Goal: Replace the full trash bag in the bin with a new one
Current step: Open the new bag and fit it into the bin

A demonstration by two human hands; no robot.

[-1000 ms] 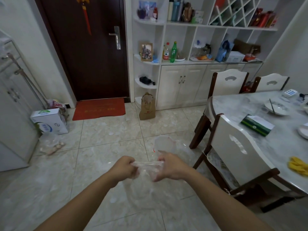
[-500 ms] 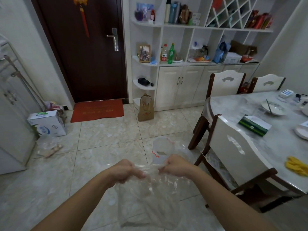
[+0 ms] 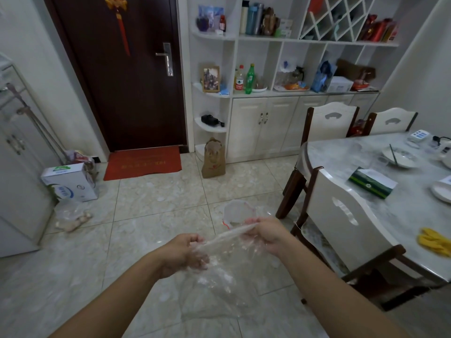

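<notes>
I hold a clear, thin new trash bag (image 3: 214,284) in front of me, its body hanging down over the tiled floor. My left hand (image 3: 185,252) pinches one side of the bag's top edge, and my right hand (image 3: 264,235) grips the other side, higher and farther away. The top edge is stretched taut between them. Just beyond my right hand a small white bin (image 3: 238,212) stands on the floor, with a clear liner and a red mark at its rim; my right hand hides its near edge.
A white dining chair (image 3: 346,220) and a marble table (image 3: 400,206) with dishes stand close on the right. A carton (image 3: 70,184) and a clear bag of rubbish (image 3: 70,215) lie at the left wall. A paper bag (image 3: 213,158) stands by the white cabinet.
My hands have drawn apart, pulling the bag's top edge taut. The bag has unfolded and hangs longer. My right hand rose, my left dropped.
</notes>
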